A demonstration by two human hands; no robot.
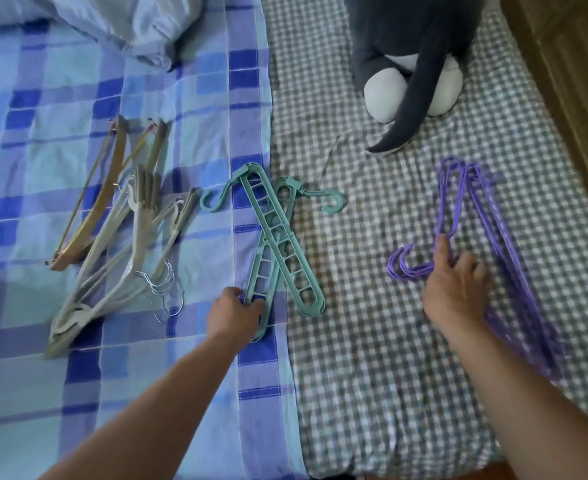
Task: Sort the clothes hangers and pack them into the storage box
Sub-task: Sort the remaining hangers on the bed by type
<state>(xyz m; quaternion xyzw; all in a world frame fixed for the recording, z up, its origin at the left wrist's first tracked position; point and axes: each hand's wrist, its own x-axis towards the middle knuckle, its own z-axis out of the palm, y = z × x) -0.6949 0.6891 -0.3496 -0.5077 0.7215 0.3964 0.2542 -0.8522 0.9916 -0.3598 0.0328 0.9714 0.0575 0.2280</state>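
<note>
Four groups of hangers are laid out across a bed. On the blue plaid sheet at the left, two wooden hangers are placed furthest left, with a heap of white hangers with metal hooks just beside them on their right. Near the seam where the plaid sheet meets the grey checked sheet, two green multi-slot hangers are crossed over each other in an X, their hooks pointing to the far left and far right. The near end of the lower green hanger is gripped by the left hand, whose fingers are curled round it. On the checked sheet at the right, a bundle of purple hangers is spread out, and its neck, just beside the hooks, is pinched by the right hand, the index finger being stretched along the wire. A grey and white plush toy is seen at the far edge, and a pale blue pillow at the far left. No storage box is shown in the view.
</note>
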